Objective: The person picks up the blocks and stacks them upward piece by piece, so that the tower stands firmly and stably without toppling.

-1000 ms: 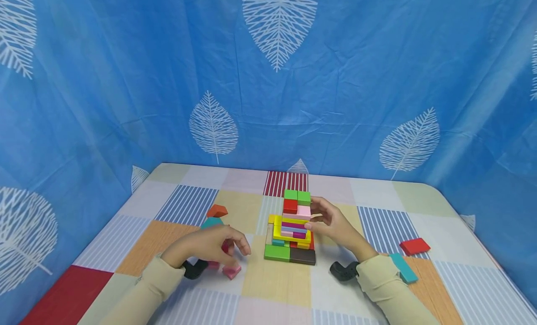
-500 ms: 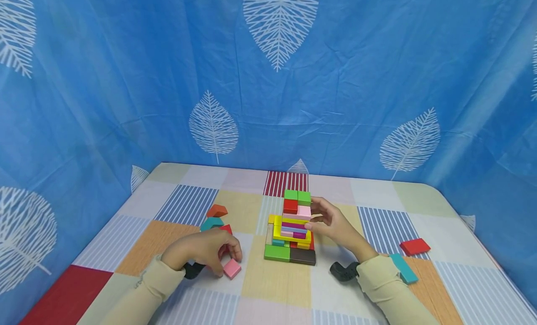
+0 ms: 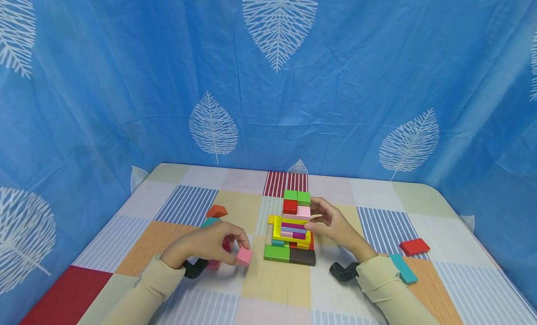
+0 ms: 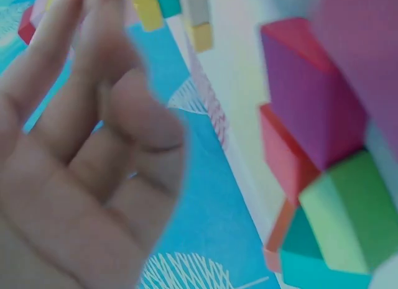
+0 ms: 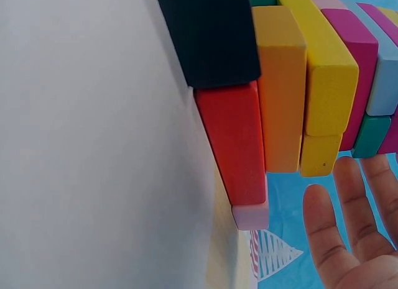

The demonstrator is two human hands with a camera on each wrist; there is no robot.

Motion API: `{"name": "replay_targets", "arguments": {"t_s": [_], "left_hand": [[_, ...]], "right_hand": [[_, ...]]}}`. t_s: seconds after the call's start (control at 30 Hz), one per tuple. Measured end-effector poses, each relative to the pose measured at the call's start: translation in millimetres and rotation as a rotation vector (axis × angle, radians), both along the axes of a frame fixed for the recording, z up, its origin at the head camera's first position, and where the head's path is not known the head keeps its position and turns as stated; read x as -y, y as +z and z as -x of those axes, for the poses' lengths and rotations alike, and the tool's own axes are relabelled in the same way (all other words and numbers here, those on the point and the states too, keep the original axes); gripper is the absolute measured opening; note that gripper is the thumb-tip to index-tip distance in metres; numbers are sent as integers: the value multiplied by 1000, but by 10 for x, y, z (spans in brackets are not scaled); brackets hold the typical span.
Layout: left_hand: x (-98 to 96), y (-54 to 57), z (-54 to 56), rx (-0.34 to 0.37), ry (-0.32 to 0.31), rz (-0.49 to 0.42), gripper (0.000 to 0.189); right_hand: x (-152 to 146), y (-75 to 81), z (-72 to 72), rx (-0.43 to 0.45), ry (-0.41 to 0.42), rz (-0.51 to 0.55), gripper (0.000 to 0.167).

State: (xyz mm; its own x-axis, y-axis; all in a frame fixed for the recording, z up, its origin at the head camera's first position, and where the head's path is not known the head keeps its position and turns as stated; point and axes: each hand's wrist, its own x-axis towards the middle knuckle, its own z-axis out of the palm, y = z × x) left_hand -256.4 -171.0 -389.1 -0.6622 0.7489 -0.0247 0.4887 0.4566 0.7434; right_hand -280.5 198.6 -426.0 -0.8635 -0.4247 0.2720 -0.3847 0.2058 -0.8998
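Note:
My left hand (image 3: 214,243) pinches a small pink block (image 3: 245,256) between thumb and fingers, just left of a stacked block tower (image 3: 277,253). In the left wrist view the pink block cannot be made out. The tower has a green and a dark brown block at its front base, yellow, purple and pink layers above, and two green blocks on top. My right hand (image 3: 337,227) stays at the tower's right side. In the right wrist view its fingers (image 5: 322,220) are extended close to the tower's side; whether they touch it is unclear.
Beyond my left hand lie an orange block (image 3: 216,211) and a partly covered teal block (image 3: 211,221). The left wrist view shows purple (image 4: 305,96) and green (image 4: 348,211) blocks beside that hand. To the right lie a red block (image 3: 414,246) and a teal block (image 3: 403,269).
My left hand closes on the pink block from the tabletop and shifts it right, toward the tower. The right hand and the tower stay as they were.

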Motion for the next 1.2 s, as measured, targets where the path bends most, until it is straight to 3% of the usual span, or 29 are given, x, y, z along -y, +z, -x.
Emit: {"name": "replay_targets", "arguments": {"t_s": [0.23,0.37,0.77,1.03,1.2], "left_hand": [[-181,115,38,-220,178,-180,27],[-321,221,46,-294,252,-239,28],[-782,392,133,-375,261,-418,29],[-1082,356,198,-345,232,-409,27],[-1201,331,222,-384,223,-338,29]], "right_hand": [[3,3,1,-1,1,-2,65],[8,11,-4,4,-3,-6,66],[14,35,-29,7,-6,-9,66],[4,8,-2,-32,40,12,61],[6,-1,10,-49,59,28,59]]}}
